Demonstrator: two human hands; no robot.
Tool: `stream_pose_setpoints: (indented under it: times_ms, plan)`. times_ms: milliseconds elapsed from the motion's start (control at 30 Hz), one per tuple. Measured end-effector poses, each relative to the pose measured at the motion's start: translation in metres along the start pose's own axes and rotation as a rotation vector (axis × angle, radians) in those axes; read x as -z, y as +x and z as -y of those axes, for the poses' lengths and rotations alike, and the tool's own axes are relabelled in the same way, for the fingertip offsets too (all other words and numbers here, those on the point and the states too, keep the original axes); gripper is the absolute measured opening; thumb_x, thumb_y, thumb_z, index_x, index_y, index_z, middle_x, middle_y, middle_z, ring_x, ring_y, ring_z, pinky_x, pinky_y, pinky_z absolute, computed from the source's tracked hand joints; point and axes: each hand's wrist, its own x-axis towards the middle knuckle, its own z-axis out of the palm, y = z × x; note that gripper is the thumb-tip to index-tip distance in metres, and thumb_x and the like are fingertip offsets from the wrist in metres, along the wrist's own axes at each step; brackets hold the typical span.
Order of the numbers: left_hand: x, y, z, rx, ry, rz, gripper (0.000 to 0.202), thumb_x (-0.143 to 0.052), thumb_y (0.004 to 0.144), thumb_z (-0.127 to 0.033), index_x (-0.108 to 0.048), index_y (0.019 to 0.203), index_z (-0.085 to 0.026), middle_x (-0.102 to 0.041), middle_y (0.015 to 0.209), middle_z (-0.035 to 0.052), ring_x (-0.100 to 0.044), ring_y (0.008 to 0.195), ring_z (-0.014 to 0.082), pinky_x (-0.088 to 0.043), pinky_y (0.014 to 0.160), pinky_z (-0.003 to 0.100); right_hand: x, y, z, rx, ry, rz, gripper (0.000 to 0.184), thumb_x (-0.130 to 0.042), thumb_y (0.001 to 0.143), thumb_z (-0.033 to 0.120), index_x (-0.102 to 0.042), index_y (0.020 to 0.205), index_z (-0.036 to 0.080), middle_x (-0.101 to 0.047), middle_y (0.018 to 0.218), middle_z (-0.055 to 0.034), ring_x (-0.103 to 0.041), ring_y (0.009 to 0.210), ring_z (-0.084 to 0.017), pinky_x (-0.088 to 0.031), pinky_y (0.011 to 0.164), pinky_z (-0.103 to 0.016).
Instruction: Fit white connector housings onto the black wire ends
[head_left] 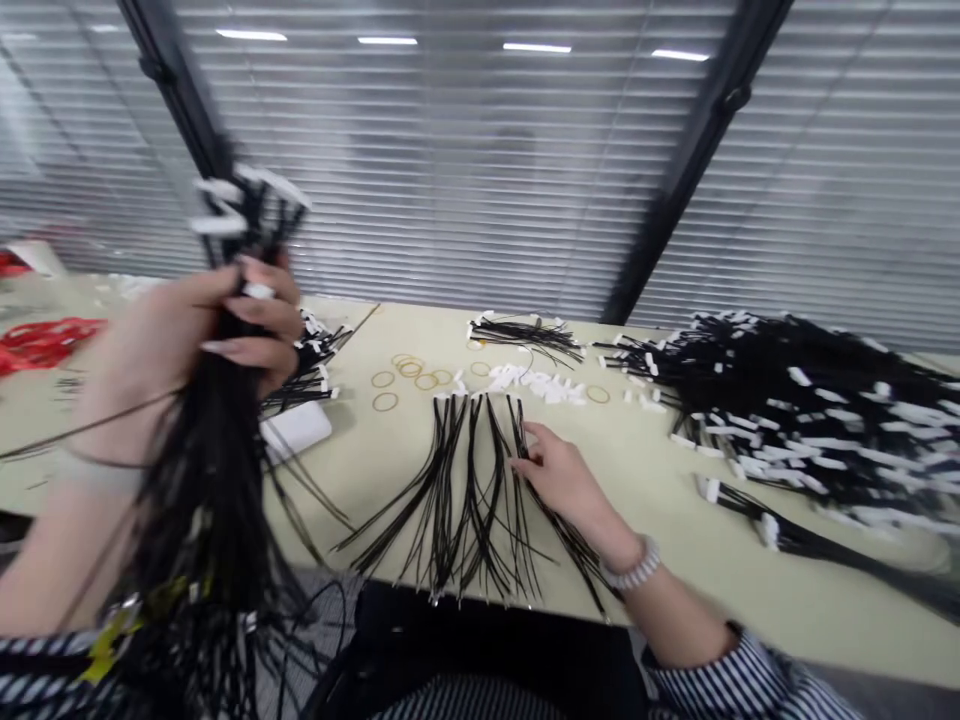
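My left hand [225, 335] is raised at the left, fingers wrapped round a thick bundle of black wires with white connectors [217, 470]; the connector ends stick up above the fist and the tails hang down to my lap. My right hand [559, 478] rests on the pale table [675, 520], its fingertips pressed on the right side of a row of black wires [469, 480] laid side by side, connectors pointing away from me. I cannot tell whether it pinches a wire.
A big heap of black wires with white connectors [795, 410] fills the right of the table. Loose white connectors [536, 383], several rubber bands [409, 372] and a small wire bunch [525, 335] lie farther back. Red cords [41, 340] lie at far left. Window blinds stand behind.
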Motion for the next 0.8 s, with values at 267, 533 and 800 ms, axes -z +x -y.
stream_pose_setpoints:
  times_ms: [267, 533, 800]
  plan:
    - [0.019, 0.072, 0.071, 0.317, 0.168, 0.034, 0.017, -0.035, 0.089, -0.012, -0.048, 0.078, -0.012, -0.048, 0.058, 0.0001, -0.05, 0.042, 0.0065, -0.034, 0.028, 0.01, 0.033, -0.021, 0.018, 0.071, 0.131, 0.152, 0.055, -0.052, 0.08, 0.037, -0.039, 0.129, 0.014, -0.055, 0.066, 0.0014, -0.056, 0.063, -0.014, -0.045, 0.059, -0.028]
    - [0.045, 0.094, 0.107, 0.305, 0.201, 0.09, 0.016, -0.044, 0.089, -0.026, -0.051, 0.081, -0.013, -0.049, 0.063, -0.0008, -0.049, 0.044, 0.005, -0.033, 0.029, 0.009, 0.008, 0.012, 0.041, 0.275, -0.052, 0.002, 0.026, -0.05, 0.081, 0.041, -0.058, 0.086, 0.017, -0.056, 0.101, -0.0119, -0.052, 0.095, -0.023, -0.038, 0.085, -0.041]
    - [0.055, 0.093, 0.128, 0.081, 0.284, 0.053, 0.019, -0.059, 0.08, -0.028, -0.053, 0.07, -0.013, -0.053, 0.055, -0.0007, -0.053, 0.044, 0.0086, -0.047, 0.044, 0.018, -0.04, 0.048, 0.075, 0.327, 0.036, 0.271, 0.05, -0.037, 0.082, 0.061, -0.049, 0.06, 0.018, -0.055, 0.051, -0.0009, -0.049, 0.044, -0.01, -0.038, 0.048, -0.026]
